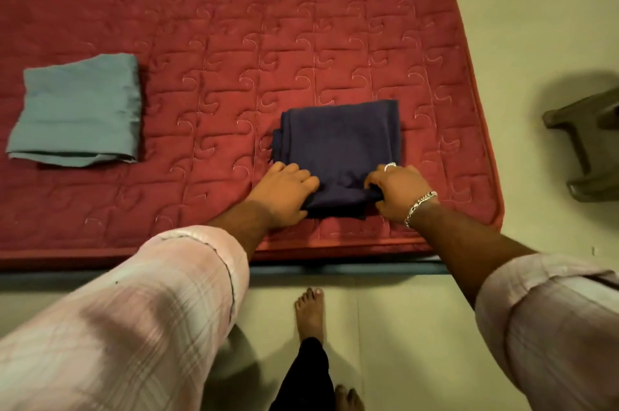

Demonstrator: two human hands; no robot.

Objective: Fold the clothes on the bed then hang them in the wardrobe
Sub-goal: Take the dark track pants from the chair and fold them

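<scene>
Lying between both hands, folded navy garment, near edge gripped by each

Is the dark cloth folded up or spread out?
Folded. The dark cloth is a small layered rectangle on the bed, both hands gripping its near edge.

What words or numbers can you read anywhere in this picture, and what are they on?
None: no words, numbers, labels or brand marks show anywhere.
The red mattress has only stitched swirl patterns, no letters.
The navy folded garment and the teal folded garment show no tags or print.
</scene>
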